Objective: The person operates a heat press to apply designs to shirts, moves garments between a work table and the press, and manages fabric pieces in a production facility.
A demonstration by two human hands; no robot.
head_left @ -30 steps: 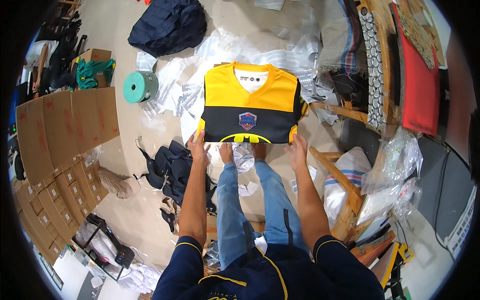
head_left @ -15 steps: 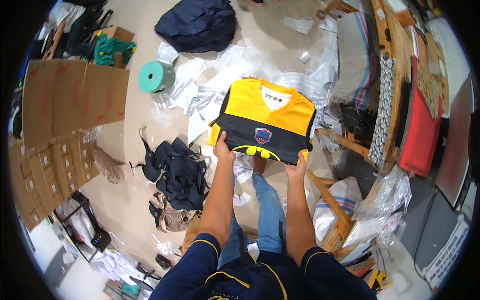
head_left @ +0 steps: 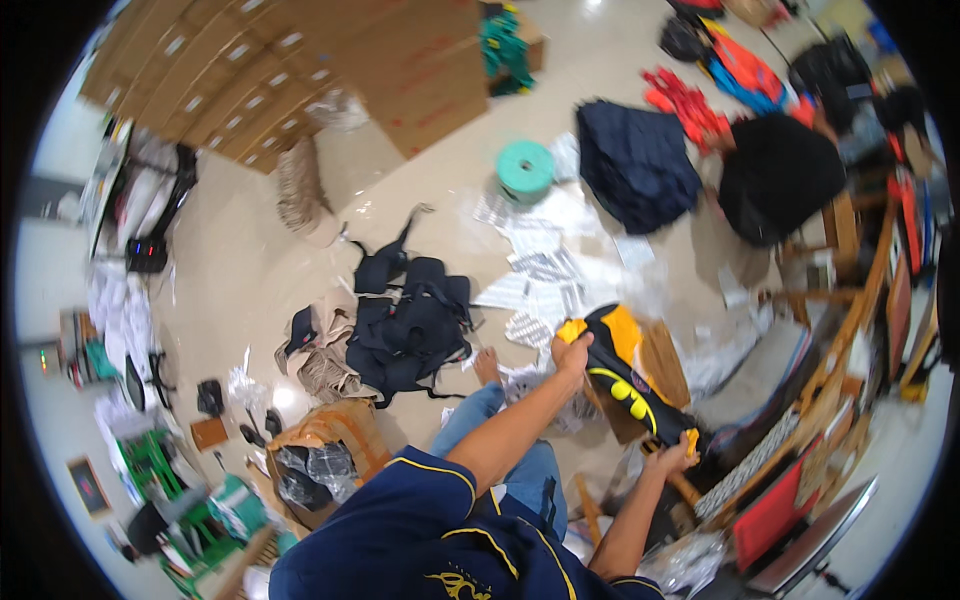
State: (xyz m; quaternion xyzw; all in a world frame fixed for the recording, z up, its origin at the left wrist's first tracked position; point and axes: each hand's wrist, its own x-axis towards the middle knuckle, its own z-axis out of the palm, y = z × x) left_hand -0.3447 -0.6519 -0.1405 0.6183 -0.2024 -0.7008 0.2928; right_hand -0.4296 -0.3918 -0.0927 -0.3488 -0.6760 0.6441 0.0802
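A yellow and black folded shirt (head_left: pixel 632 388) with a yellow emblem is stretched between my two hands, tilted and seen at a slant. My left hand (head_left: pixel 572 352) grips its upper left corner, fingers closed over the yellow edge. The opposite, lower right corner is pinched in my right hand (head_left: pixel 674 458). Brown cardboard flaps (head_left: pixel 664 365) show just beside and below the shirt, seemingly part of a box; its inside is hidden from me.
Black caps or straps (head_left: pixel 415 330) lie heaped on the floor at centre left. A teal roll (head_left: pixel 525 170), plastic sheets (head_left: pixel 545 285) and a dark blue bundle (head_left: pixel 637 165) lie beyond. A person in black (head_left: pixel 780 180) bends at far right. Stacked cartons (head_left: pixel 400 60) stand far left; wooden furniture (head_left: pixel 850 330) lines the right.
The shirt, held level and fully displayed before, has moved right and lower within the view and now tilts over the cardboard flaps. The whole view has swung round, bringing the cartons to the top.
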